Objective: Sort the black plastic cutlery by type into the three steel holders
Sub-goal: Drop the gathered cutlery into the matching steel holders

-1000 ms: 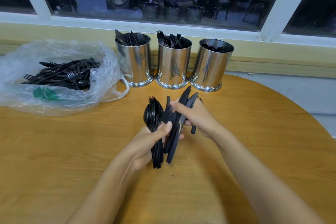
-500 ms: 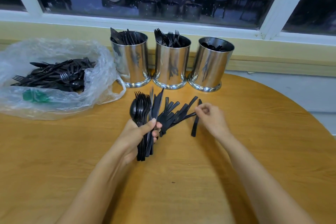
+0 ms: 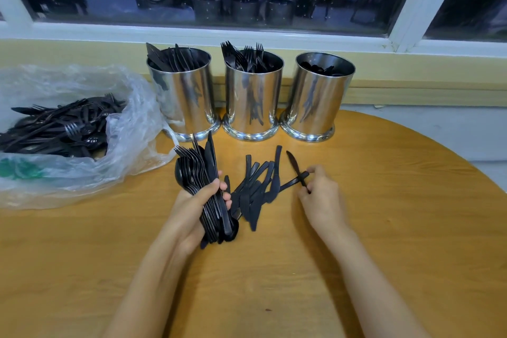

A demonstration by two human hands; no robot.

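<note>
Bundle (image 3: 210, 186) of forks, spoons and one knife stands in left hand (image 3: 192, 208), fingers wrapped tight round the handles. Right hand (image 3: 322, 197) pinches the handle of a single knife (image 3: 294, 163), blade pointing toward the holders. Loose knives (image 3: 256, 192) lie fanned on table (image 3: 384, 228) between the hands. Holders in a row by the wall: left holder (image 3: 182, 99) has knives, middle holder (image 3: 252, 101) forks, right holder (image 3: 318, 101) what look like spoons, sitting low. Plastic bag (image 3: 134, 129) far left, more cutlery inside.

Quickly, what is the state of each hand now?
Left hand: closed around a bundle of black plastic forks and spoons.
Right hand: pinching one black plastic knife.
</note>
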